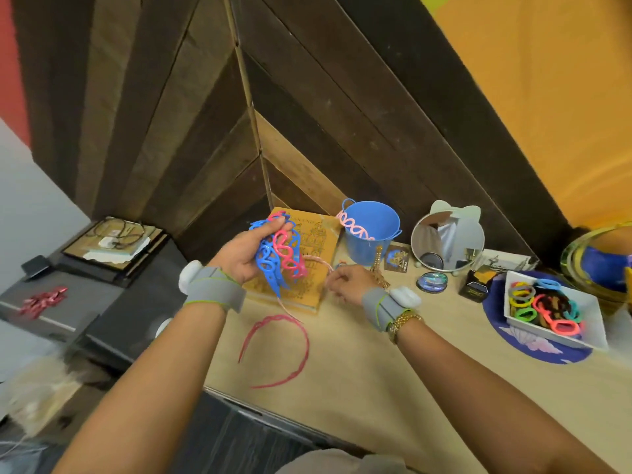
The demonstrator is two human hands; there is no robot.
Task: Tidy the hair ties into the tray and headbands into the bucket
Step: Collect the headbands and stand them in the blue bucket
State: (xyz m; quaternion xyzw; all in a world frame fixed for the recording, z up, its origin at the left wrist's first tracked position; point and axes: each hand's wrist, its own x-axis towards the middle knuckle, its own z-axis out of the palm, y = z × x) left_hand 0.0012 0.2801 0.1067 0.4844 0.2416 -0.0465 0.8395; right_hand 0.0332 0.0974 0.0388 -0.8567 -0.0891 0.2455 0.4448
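Gathering headbands for the bucket (371, 230), the left hand (244, 256) grips a bunch (278, 260) while the right hand (349, 283) pinches a thin pink one (319, 261).

Five headbands show: a blue one (270, 265) and a pink looped one (285, 254) bunched together, a thin pale pink one (321, 265), a red one (294, 357) flat on the table, and a light pink one (355, 230) in the single blue bucket (371, 230). One white tray (591, 333) holds a heap of hair ties (543, 307), too tangled to count. There is also one book (318, 254) and one round mirror (448, 241).
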